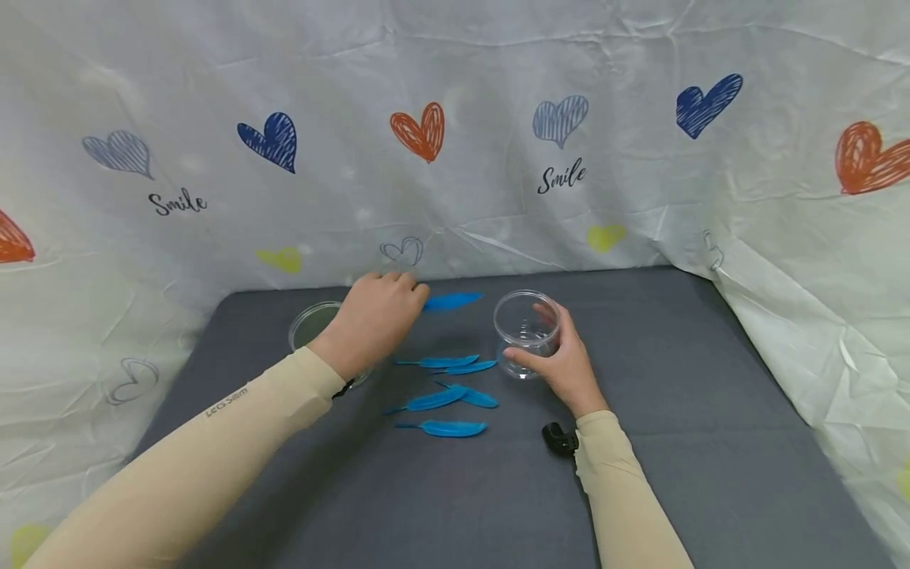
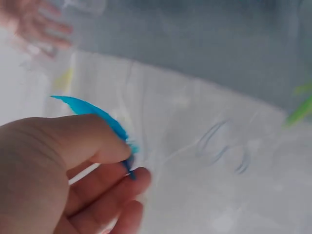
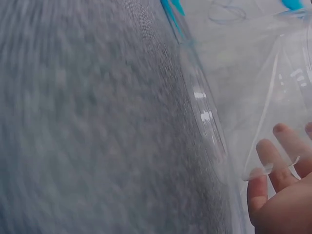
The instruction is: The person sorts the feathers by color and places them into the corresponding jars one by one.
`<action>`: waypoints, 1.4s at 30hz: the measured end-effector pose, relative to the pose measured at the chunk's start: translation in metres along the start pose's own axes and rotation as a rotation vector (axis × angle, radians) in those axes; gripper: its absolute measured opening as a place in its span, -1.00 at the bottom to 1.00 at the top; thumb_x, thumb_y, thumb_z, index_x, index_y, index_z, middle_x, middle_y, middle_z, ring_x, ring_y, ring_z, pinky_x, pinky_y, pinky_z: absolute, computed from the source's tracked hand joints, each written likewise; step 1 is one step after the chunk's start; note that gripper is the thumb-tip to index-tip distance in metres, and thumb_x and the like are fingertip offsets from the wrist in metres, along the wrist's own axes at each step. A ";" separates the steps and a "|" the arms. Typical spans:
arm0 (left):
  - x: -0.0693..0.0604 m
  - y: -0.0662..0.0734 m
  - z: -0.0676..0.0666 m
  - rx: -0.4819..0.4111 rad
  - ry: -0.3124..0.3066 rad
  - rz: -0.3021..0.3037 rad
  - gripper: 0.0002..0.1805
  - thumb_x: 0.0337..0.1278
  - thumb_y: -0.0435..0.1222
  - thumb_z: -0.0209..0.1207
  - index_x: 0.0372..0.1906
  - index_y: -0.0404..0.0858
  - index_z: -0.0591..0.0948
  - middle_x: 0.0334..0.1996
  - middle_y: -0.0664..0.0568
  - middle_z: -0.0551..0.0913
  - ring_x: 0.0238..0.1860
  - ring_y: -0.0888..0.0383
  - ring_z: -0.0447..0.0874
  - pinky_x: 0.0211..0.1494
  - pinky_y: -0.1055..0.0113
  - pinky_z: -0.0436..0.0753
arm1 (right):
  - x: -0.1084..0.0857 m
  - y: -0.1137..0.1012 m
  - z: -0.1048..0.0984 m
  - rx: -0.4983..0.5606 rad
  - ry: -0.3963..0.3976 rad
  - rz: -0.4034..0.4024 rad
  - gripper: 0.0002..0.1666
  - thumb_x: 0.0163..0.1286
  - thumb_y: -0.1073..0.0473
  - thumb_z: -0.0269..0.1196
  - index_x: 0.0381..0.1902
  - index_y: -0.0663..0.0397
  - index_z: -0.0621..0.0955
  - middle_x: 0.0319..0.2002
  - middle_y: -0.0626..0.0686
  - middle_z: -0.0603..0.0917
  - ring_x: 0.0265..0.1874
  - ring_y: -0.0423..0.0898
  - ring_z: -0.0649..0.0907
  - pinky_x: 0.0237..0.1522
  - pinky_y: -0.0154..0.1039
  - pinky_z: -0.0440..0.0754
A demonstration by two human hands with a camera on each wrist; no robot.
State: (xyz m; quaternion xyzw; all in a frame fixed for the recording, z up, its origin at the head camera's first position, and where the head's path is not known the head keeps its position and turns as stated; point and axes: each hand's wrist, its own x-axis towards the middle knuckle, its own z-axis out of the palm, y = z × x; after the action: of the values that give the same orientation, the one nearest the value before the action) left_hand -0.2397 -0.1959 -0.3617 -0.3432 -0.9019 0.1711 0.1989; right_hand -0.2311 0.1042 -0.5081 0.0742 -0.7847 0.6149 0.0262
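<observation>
My left hand (image 1: 377, 324) pinches a blue feather (image 1: 455, 301) by its quill, between thumb and fingers, above the far part of the table. In the left wrist view the feather (image 2: 90, 108) points away from the thumb, up and to the left. On the right, my right hand (image 1: 565, 363) holds a clear round jar (image 1: 513, 332) standing upright and open-topped, thumb on the near side and fingers round the far right side. Between the hands lie several more blue feathers (image 1: 455, 428) on the cloth, some overlapping.
A second clear jar (image 1: 302, 322) stands to the left, partly hidden behind my left hand and forearm. Something green (image 2: 302, 112) shows at the edge of the left wrist view. Dark grey cloth (image 1: 675, 474) covers the table; a white printed curtain (image 1: 483, 197) hangs behind it.
</observation>
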 end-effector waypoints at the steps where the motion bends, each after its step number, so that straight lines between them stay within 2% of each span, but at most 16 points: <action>1: 0.002 -0.001 -0.005 0.006 0.016 0.011 -0.93 0.45 -0.42 0.33 -0.24 -0.28 0.73 -0.38 -0.09 0.67 -0.40 0.02 0.67 -0.40 0.24 0.59 | 0.000 0.000 0.001 0.008 -0.009 0.001 0.25 0.22 -0.16 0.66 0.70 -0.43 0.20 0.61 -0.21 0.41 0.64 -0.05 0.37 0.61 0.19 0.39; 6: 0.015 -0.001 -0.022 0.029 0.092 0.078 -0.97 0.48 -0.40 0.32 -0.17 -0.27 0.73 -0.31 -0.07 0.63 -0.32 0.02 0.59 -0.32 0.23 0.49 | -0.001 0.001 0.004 0.015 -0.030 0.014 0.25 0.21 -0.16 0.66 0.70 -0.41 0.20 0.61 -0.19 0.42 0.64 -0.05 0.38 0.61 0.16 0.40; 8: 0.020 0.002 -0.025 0.034 0.121 0.108 -0.97 0.44 -0.39 0.36 -0.14 -0.28 0.74 -0.26 -0.08 0.64 -0.25 0.00 0.62 -0.24 0.21 0.54 | -0.002 0.001 0.005 0.011 -0.033 0.021 0.26 0.20 -0.17 0.66 0.70 -0.40 0.19 0.61 -0.17 0.42 0.64 -0.05 0.37 0.61 0.16 0.40; 12: 0.030 0.010 -0.026 0.050 0.136 0.158 -0.88 0.38 -0.36 0.42 -0.07 -0.25 0.78 -0.18 -0.07 0.66 -0.14 0.01 0.65 -0.15 0.20 0.59 | -0.002 0.002 0.008 0.014 -0.044 0.034 0.26 0.21 -0.21 0.65 0.70 -0.41 0.19 0.60 -0.16 0.42 0.64 -0.04 0.38 0.59 0.17 0.44; 20: 0.046 0.031 -0.017 0.087 0.097 0.240 -0.89 0.40 -0.31 0.42 -0.06 -0.19 0.81 -0.17 -0.03 0.67 -0.17 0.05 0.61 -0.17 0.25 0.57 | -0.003 0.003 0.012 0.021 -0.058 0.058 0.25 0.21 -0.21 0.65 0.69 -0.48 0.18 0.59 -0.11 0.43 0.58 0.04 0.44 0.49 0.20 0.54; 26: 0.063 0.045 -0.011 0.109 0.049 0.288 -0.83 0.43 -0.29 0.39 0.03 -0.16 0.82 -0.07 -0.01 0.69 -0.06 0.06 0.66 -0.02 0.26 0.66 | -0.004 0.003 0.009 0.027 -0.064 0.050 0.23 0.23 -0.21 0.64 0.69 -0.50 0.18 0.60 -0.10 0.42 0.57 0.03 0.46 0.50 0.20 0.54; 31: 0.073 0.055 -0.011 0.084 0.047 0.316 -0.80 0.44 -0.29 0.38 0.06 -0.17 0.82 -0.03 -0.02 0.70 -0.01 0.05 0.67 0.03 0.25 0.67 | -0.005 0.003 0.003 0.037 -0.053 0.048 0.21 0.25 -0.17 0.64 0.69 -0.51 0.18 0.61 -0.07 0.41 0.57 0.02 0.45 0.51 0.24 0.52; 37: 0.077 0.060 -0.012 0.080 0.015 0.311 -0.84 0.44 -0.27 0.39 0.02 -0.17 0.82 -0.03 -0.02 0.71 0.00 0.04 0.66 0.05 0.24 0.66 | 0.002 0.002 0.006 0.023 -0.068 0.033 0.21 0.26 -0.23 0.62 0.69 -0.56 0.16 0.61 -0.10 0.41 0.54 0.01 0.47 0.50 0.22 0.52; 42: 0.079 0.064 -0.009 0.082 0.048 0.321 -0.87 0.45 -0.27 0.39 -0.02 -0.16 0.84 -0.08 -0.02 0.71 -0.04 0.06 0.66 0.02 0.25 0.66 | 0.005 -0.001 0.006 0.032 -0.062 0.041 0.22 0.24 -0.23 0.63 0.68 -0.56 0.16 0.59 -0.12 0.43 0.52 0.00 0.50 0.48 0.19 0.55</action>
State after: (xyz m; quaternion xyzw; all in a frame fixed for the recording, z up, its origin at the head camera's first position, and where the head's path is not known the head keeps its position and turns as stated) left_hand -0.2545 -0.0949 -0.3636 -0.4786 -0.8226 0.2291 0.2043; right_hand -0.2361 0.0973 -0.5085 0.0774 -0.7764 0.6253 -0.0119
